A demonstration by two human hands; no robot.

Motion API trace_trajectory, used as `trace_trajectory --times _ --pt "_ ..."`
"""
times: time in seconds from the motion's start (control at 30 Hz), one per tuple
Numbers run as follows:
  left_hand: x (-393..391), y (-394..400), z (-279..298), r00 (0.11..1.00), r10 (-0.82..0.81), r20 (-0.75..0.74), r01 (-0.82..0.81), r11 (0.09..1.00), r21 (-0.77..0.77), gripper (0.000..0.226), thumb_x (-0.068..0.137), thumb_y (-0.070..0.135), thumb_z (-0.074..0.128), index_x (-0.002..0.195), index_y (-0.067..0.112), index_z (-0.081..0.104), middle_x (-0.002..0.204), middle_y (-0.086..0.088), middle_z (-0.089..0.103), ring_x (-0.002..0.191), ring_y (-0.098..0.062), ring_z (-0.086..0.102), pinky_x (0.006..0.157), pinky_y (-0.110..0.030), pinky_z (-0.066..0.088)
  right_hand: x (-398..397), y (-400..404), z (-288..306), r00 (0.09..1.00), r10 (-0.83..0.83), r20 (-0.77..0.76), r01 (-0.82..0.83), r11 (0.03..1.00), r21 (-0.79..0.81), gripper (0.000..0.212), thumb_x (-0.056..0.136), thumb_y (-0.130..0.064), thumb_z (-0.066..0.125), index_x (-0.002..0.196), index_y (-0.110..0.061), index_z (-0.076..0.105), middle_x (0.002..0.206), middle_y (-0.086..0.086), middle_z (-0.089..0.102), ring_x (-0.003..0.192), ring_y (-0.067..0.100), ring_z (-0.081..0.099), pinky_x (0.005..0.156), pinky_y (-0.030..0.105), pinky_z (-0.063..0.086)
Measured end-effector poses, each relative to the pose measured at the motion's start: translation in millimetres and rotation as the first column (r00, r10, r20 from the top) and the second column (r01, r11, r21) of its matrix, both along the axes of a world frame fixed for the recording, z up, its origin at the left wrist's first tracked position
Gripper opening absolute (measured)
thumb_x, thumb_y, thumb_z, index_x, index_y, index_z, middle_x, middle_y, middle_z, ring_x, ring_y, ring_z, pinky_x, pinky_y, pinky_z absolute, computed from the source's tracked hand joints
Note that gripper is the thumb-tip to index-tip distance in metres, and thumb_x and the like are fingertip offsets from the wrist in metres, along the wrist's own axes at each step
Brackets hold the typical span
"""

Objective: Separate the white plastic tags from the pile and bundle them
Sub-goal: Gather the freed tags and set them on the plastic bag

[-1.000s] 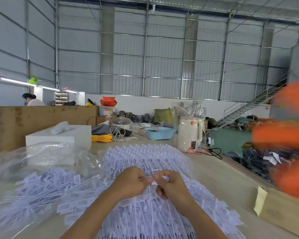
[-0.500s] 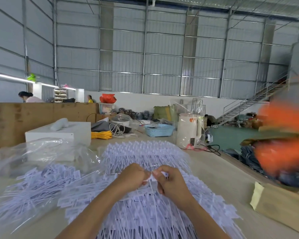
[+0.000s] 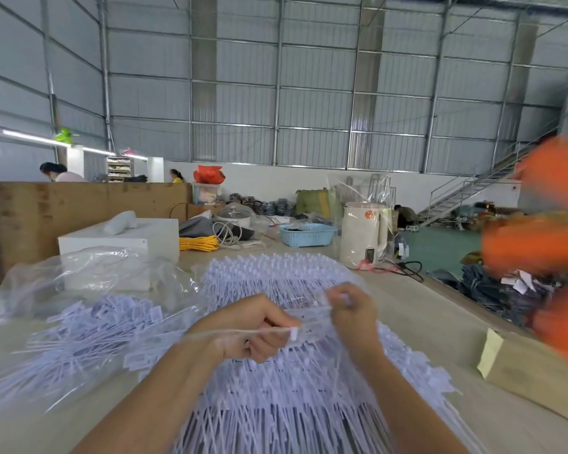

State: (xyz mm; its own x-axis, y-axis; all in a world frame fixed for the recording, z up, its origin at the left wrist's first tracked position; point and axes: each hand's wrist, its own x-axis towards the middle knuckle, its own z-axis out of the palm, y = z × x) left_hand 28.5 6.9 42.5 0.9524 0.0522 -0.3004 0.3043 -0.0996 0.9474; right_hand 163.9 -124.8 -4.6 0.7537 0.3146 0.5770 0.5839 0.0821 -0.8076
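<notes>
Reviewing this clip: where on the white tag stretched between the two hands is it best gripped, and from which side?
Probably at the small flat head next to the left hand, pinched from the left, in line with the strand. The head is the widest, stiffest part; the thin tail toward the right hand looks slippery and blurred here. The pile lies right beneath, so coming from above risks catching neighbours.

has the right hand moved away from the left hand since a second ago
Yes. The right hand has lifted up and rightward over the tag pile, away from the left hand, toward the white kettle.

beige table (image 3: 417,309), tag pile (image 3: 276,388) (white), kettle (image 3: 363,235)
</notes>
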Motion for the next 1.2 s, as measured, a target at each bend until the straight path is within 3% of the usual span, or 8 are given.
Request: trace_trajectory --times 0.13,0.23,0.3,0.43,0.5,0.83,1.0,1.2 --pt "-4.8 8.9 2.0 0.988 0.107 0.110 -0.142 0.911 0.387 0.054 0.093 0.020 0.055 0.040 0.020 0.050 0.040 0.010 0.039 0.036 -0.006 0.028 0.045 -0.019 0.023 29.5 -35.3 13.7 0.878 0.157 -0.453 -0.029 0.960 0.277 0.030 0.094 -0.008 0.055 0.065 -0.008 0.047 0.048 -0.001 0.040 0.039 0.009 0.031 0.035 0.019 0.025" --pt "-3.6 16.0 -7.7 0.975 0.149 0.167 -0.221 0.757 0.614 0.044 0.095 0.028 0.053 0.054 0.012 0.054 0.045 0.006 0.050 0.041 -0.007 0.042 0.052 -0.020 0.036 17.2 -35.3 32.7 0.610 0.584 -0.536 -0.275 0.790 0.548 0.017 0.094 -0.010 0.051 0.077 -0.009 0.046 0.051 -0.001 0.041 0.032 0.003 0.031 0.028 0.013 0.023" --pt "-3.4 14.1 -11.9 0.984 0.110 0.141 -0.177 0.719 0.672 0.044 0.097 0.031 0.049 0.057 0.013 0.059 0.052 0.005 0.057 0.043 -0.005 0.048 0.055 -0.019 0.040 0.1 -28.8 38.1 0.459 0.688 -0.563 -0.443 0.726 0.526 0.017 0.089 -0.015 0.052 0.076 -0.009 0.044 0.050 -0.002 0.041 0.029 0.002 0.030 0.025 0.011 0.023" --pt "-0.4 1.6 -10.5 0.989 0.071 0.128 -0.144 0.630 0.763 0.024 0.091 0.021 0.053 0.068 0.014 0.054 0.062 0.002 0.050 0.049 -0.008 0.044 0.046 -0.017 0.032 -30.7 -6.2 22.5 0.712 0.442 -0.546 -0.489 0.870 0.068 0.027 0.092 -0.018 0.058 0.067 -0.008 0.051 0.052 0.001 0.049 0.037 0.008 0.042 0.034 0.018 0.032" --pt "1.1 -3.5 -11.1 0.993 0.038 0.114 -0.114 0.587 0.802 0.011 0.088 0.016 0.054 0.079 0.011 0.056 0.070 -0.002 0.048 0.056 -0.012 0.043 0.049 -0.022 0.029 -39.4 3.4 16.2 0.799 0.372 -0.473 -0.417 0.909 0.011 0.029 0.090 -0.016 0.062 0.063 -0.009 0.056 0.057 0.003 0.055 0.045 0.011 0.049 0.040 0.019 0.036" --pt "-3.3 -4.5 -32.3 0.921 0.098 0.378 -0.352 0.627 0.695 0.020 0.079 0.022 0.074 0.086 0.011 0.059 0.087 -0.010 0.061 0.068 -0.016 0.056 0.067 -0.035 0.050 -47.1 11.4 4.8 0.840 0.390 -0.377 -0.480 0.858 -0.181 0.028 0.095 -0.015 0.055 0.069 -0.003 0.058 0.051 0.004 0.064 0.041 0.014 0.060 0.044 0.022 0.051" --pt "-4.6 -3.8 -41.6 0.850 0.173 0.498 -0.503 0.550 0.667 0.028 0.079 0.035 0.074 0.071 0.012 0.061 0.065 -0.001 0.056 0.053 -0.006 0.051 0.050 -0.019 0.037 -45.1 9.6 4.9 0.905 0.330 -0.268 -0.386 0.902 -0.193 0.020 0.095 -0.012 0.054 0.089 0.007 0.058 0.042 0.001 0.055 0.034 0.009 0.052 0.038 0.016 0.039" --pt "-5.6 -5.9 -41.2 0.791 0.208 0.576 -0.550 0.656 0.517 0.018 0.077 0.023 0.078 0.070 0.020 0.062 0.062 0.001 0.058 0.052 -0.010 0.051 0.052 -0.021 0.040 -44.9 7.0 3.0 0.880 0.379 -0.288 -0.447 0.866 -0.225 0.021 0.095 -0.018 0.055 0.093 0.002 0.055 0.054 0.007 0.061 0.041 0.013 0.059 0.044 0.023 0.050"
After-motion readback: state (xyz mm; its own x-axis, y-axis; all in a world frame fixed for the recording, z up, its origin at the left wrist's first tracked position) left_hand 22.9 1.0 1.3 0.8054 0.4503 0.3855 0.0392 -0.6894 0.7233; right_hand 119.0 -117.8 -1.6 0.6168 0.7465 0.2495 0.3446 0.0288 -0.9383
